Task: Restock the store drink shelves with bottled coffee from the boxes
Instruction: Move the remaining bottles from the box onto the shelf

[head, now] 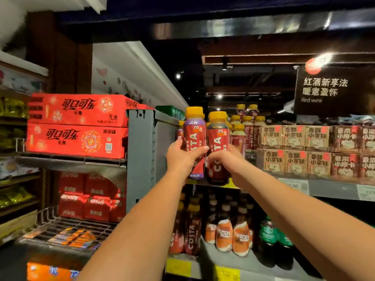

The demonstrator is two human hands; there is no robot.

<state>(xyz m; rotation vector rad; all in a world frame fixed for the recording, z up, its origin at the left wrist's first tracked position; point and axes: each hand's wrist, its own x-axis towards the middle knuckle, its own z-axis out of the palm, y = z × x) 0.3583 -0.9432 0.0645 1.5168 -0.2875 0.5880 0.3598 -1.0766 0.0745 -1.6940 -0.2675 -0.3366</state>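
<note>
My left hand grips a Costa coffee bottle with a yellow cap and a red and purple label. My right hand holds a second Costa bottle with a yellow cap and a red and dark label. Both bottles are upright, side by side, raised at the front edge of the upper shelf. Behind them on that shelf stand several more yellow-capped Costa bottles. No supply box is in view.
Brown cartons fill the upper shelf to the right. The lower shelf holds Costa bottles, orange bottles and green bottles. A grey shelf end panel and red cola cases stand at left.
</note>
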